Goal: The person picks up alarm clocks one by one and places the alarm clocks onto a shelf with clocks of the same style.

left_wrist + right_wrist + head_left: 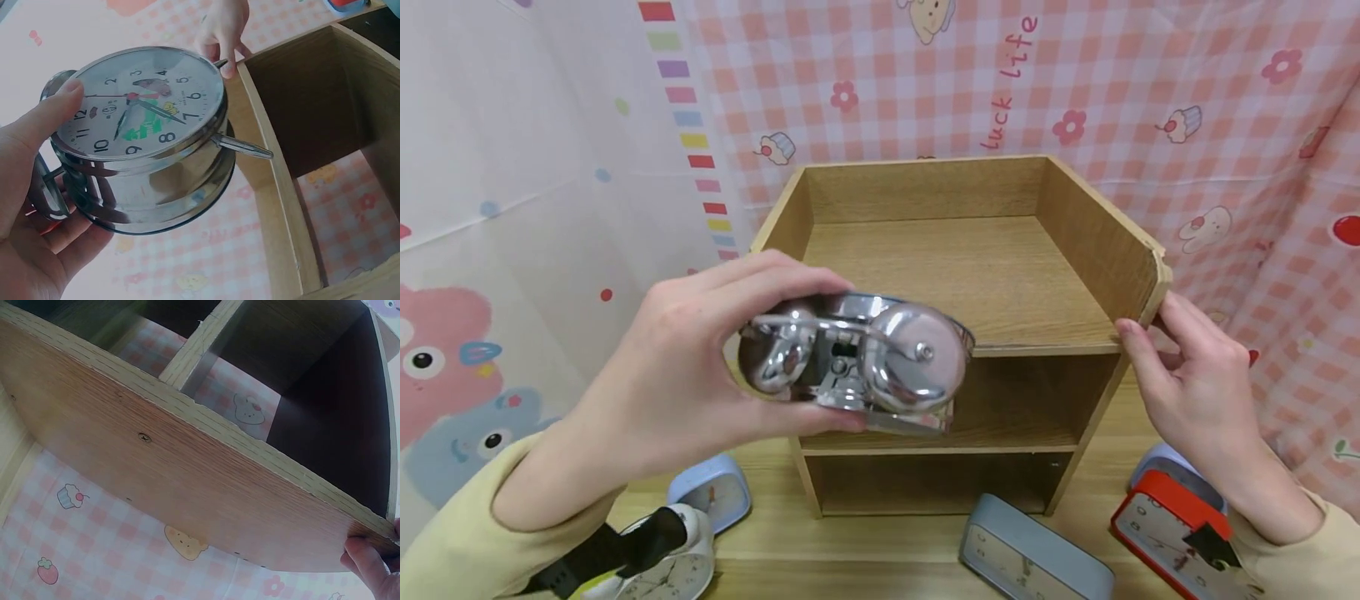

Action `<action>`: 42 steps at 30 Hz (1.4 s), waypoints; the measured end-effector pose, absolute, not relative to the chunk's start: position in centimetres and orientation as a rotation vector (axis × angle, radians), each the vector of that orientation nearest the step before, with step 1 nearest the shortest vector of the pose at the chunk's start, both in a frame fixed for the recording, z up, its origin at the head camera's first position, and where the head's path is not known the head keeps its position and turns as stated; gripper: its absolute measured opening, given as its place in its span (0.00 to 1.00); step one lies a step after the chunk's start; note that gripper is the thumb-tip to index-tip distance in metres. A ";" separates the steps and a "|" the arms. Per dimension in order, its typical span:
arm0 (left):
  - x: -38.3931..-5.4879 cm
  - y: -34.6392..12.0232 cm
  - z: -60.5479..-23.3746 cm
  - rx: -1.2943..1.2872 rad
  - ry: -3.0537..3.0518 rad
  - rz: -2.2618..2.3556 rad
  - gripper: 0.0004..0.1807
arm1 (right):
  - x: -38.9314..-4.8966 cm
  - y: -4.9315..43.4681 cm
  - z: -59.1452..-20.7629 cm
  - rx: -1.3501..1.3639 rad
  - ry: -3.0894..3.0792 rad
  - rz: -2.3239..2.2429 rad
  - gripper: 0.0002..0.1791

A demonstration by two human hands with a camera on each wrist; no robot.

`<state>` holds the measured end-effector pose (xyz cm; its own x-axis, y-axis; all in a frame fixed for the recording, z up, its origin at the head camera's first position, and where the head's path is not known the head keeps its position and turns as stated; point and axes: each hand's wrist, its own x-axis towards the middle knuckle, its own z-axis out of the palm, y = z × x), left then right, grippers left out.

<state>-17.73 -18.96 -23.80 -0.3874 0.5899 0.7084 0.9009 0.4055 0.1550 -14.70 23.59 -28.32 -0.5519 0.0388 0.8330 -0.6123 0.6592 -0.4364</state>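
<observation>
A silver twin-bell alarm clock (pixel 917 358) is in my left hand (pixel 700 367), thumb on one side and fingers on the other. Its bells point toward the head camera, in front of the small wooden shelf (pixel 925 279). In the left wrist view, the white clock face (pixel 134 119) lies tilted upward, thumb at its rim, and its metal legs (pixel 247 147) point toward the shelf. My right hand (pixel 1206 383) grips the front edge of the shelf's right side panel (pixel 1097 242), with fingers outside and thumb inside. The right wrist view shows only fingertips (pixel 369 562) at that panel's corner.
Below left stand a light blue clock (pixel 715 492) and a white clock (pixel 681 571), partly behind my sleeve. A grey clock (pixel 1037 546) stands before the shelf. Right of it are a red clock (pixel 1165 533) and a lavender clock (pixel 1172 458). Patterned cloth hangs behind.
</observation>
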 end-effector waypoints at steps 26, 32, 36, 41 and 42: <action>-15.5 -15.4 -13.2 -0.911 -2.350 -0.747 0.36 | -14.5 23.5 -28.4 0.456 -1.977 0.914 0.17; -16.0 -15.2 -12.9 -0.847 -2.434 -0.792 0.33 | -14.4 23.4 -28.4 0.446 -1.996 0.903 0.18; -16.7 -15.1 -12.8 -0.809 -2.485 -0.746 0.34 | -14.4 23.4 -28.4 0.445 -1.990 0.908 0.17; -17.5 -15.1 -12.6 -0.779 -2.535 -0.701 0.34 | -14.5 23.4 -28.4 0.448 -1.983 0.906 0.17; -17.6 -15.2 -12.6 -0.776 -2.543 -0.698 0.34 | -14.5 23.4 -28.4 0.449 -1.982 0.906 0.18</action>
